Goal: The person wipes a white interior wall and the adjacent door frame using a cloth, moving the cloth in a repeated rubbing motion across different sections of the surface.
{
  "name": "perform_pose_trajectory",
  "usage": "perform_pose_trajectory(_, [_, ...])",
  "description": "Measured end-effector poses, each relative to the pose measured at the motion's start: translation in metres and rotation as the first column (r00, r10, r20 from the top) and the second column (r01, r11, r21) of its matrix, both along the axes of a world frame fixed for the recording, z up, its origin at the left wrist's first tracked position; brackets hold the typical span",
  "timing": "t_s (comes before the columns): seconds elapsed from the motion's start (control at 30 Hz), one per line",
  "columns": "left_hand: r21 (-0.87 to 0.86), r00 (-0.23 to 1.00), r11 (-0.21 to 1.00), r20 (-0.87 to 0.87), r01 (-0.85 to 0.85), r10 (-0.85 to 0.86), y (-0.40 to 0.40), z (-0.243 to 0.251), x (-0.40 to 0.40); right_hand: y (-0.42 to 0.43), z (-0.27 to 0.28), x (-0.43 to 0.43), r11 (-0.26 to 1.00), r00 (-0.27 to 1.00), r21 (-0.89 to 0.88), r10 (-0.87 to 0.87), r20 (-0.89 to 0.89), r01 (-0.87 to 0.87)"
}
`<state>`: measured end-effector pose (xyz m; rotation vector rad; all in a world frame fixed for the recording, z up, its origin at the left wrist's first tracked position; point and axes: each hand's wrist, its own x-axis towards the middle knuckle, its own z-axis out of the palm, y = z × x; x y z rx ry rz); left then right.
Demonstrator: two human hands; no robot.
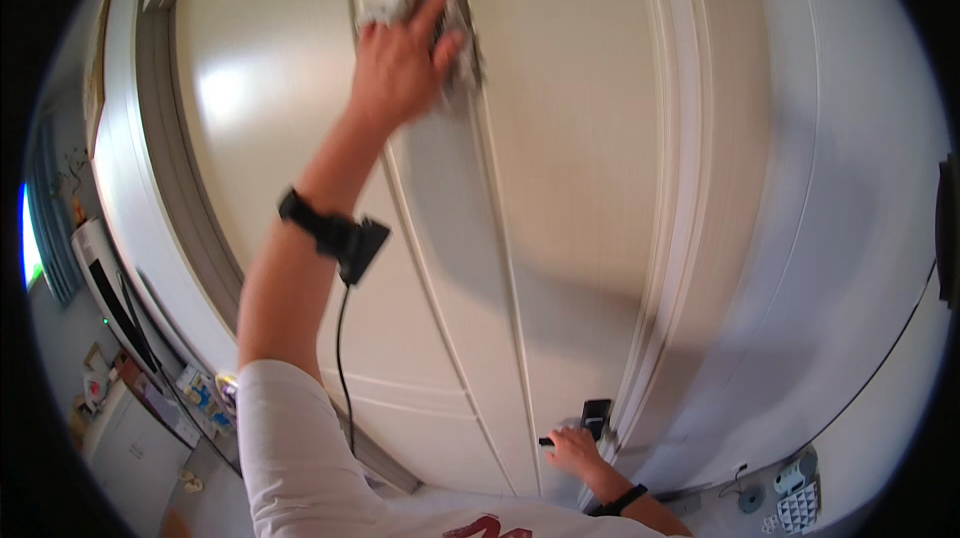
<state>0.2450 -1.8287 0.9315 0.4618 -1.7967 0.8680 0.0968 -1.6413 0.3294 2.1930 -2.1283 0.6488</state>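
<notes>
My left hand (401, 69) is raised high against a cream wooden door (570, 125). Under its fingers a grey-white cloth (465, 62) is bunched and pressed to the door's grooved vertical strip, the index finger pointing upward along it. Low on the door, my right hand (576, 452) grips the black lever handle (546, 442), which sticks out past the fingers. A black lock plate (596, 418) shows just above that hand. A black device (352, 242) is strapped to my left forearm, with a cable (341, 358) hanging down; a black band (622, 500) circles my right wrist.
The door frame (682, 163) and a pale wall (840, 200) lie to the right. At lower right are a round grey object (751, 498) and a patterned box (797, 509). On the left stand a tall white floor unit (116, 290) and a white cabinet (139, 437) with items on top.
</notes>
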Motion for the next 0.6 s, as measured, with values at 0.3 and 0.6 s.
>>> perform_pose_trajectory(0.3, [-0.198, 0.991, 0.98, -0.136, -0.017, -0.011, 0.015, 0.162, -0.059, -0.01, 0.005, -0.01, 0.969, 0.985, 0.247, -0.041, 0.168, -0.002])
perform_pose_trajectory(0.6, [-0.192, 0.645, 0.931, 0.762, 0.311, -0.059, 0.051, -0.102, -0.049, -0.006, 0.008, -0.009, 0.977, 0.984, 0.214, -0.015, 0.177, -0.023])
